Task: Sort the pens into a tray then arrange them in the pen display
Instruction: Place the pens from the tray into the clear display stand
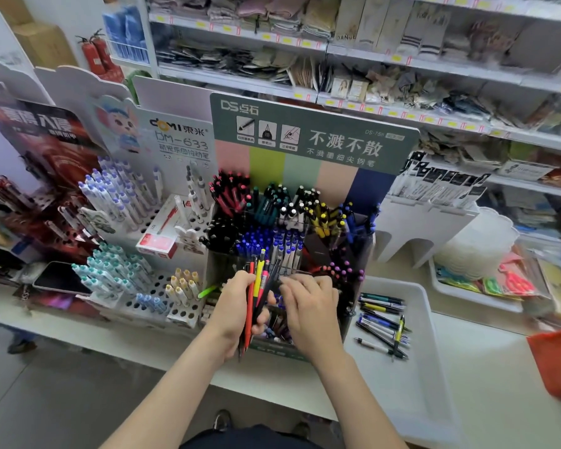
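Sorting at the pen display, nearest elements first. The left hand [237,306] has its fingers curled round a bundle of pens [257,293], thumb across the front. The slim, smooth plastic barrels, red, yellow, pink and black, stand nearly upright with their click-tops above the knuckles, a grip that probably keeps gathered pens parallel while the other hand works. Just right of these fingers, the right hand [308,306] reaches palm-down into the display's front compartment. Its fingers are bent and close together over a jumble of blue and purple pens; whether they pinch one cannot be told, since the tips are hidden. Beneath both sets of fingers runs the green front wall of the pen display [274,353]. Right of the right hand's fingers sits the tray [386,387], white, smooth, with rounded corners, set close alongside so that pens need only a short carry. Its far end holds a few loose pens [382,319] lying flat and roughly side by side. Beyond the fingertips, clear-walled compartments hold pens upright, grouped by cap colour: black, blue, yellow, teal, red-tipped. Left of the left fingers stands a white holed rack [162,286] of pastel pens. Behind rises a stiff header card [311,137], then blurred shelves [402,66] of packaged goods.
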Motion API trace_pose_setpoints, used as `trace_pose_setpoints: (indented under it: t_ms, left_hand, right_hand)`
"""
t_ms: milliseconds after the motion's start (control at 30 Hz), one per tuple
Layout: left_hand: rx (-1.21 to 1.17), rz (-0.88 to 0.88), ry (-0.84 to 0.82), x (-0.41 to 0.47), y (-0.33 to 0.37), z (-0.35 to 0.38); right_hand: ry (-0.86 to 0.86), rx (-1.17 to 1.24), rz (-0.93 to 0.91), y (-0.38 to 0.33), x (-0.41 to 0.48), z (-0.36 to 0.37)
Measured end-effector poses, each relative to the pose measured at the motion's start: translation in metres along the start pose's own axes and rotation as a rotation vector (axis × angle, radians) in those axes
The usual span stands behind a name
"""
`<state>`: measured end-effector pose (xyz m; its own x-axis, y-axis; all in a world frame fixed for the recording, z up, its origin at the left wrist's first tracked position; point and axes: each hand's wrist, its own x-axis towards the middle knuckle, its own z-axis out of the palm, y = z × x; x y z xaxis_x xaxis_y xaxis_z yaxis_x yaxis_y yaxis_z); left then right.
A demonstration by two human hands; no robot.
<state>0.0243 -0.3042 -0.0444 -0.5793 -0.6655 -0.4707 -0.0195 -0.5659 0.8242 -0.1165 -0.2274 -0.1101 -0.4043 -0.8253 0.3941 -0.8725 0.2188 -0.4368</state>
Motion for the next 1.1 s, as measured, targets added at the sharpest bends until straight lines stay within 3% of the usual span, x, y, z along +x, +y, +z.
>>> trace_pose_setpoints:
  t_ms: [133, 267, 433, 533, 700, 867, 1000, 1100]
  left_hand:
    - [0.164, 0.059, -0.026, -0.001, 0.004, 0.008]
    - [0.226, 0.145, -0.016, 0.003, 0.006, 0.013]
    - [0.226, 0.201, 0.167, 0.013, 0.009, 0.006]
    - [0.097, 0.256, 0.355, 0.019, 0.012, -0.004]
    - [-0.058, 0.327, 0.672, 0.024, 0.019, -0.022]
    - [-0.082, 0.315, 0.662, 0.026, 0.025, -0.031]
    - [-0.108, 0.321, 0.579, 0.029, 0.031, -0.033]
    - [-0.120, 0.339, 0.561, 0.030, 0.035, -0.036]
  right_hand:
    - [-0.041, 0.648, 0.369, -0.030, 0.019, -0.030]
    - [0.044, 0.753, 0.436, -0.040, 0.027, -0.038]
    - [0.436, 0.953, 0.448, -0.058, 0.039, -0.049]
    - [0.500, 0.934, 0.331, -0.072, 0.054, -0.054]
    - [0.337, 0.718, 0.024, -0.083, 0.077, -0.020]
    - [0.208, 0.372, -0.244, -0.080, 0.101, 0.020]
    - [0.155, 0.034, -0.208, -0.069, 0.105, 0.031]
    - [0.173, 0.004, -0.179, -0.066, 0.101, 0.033]
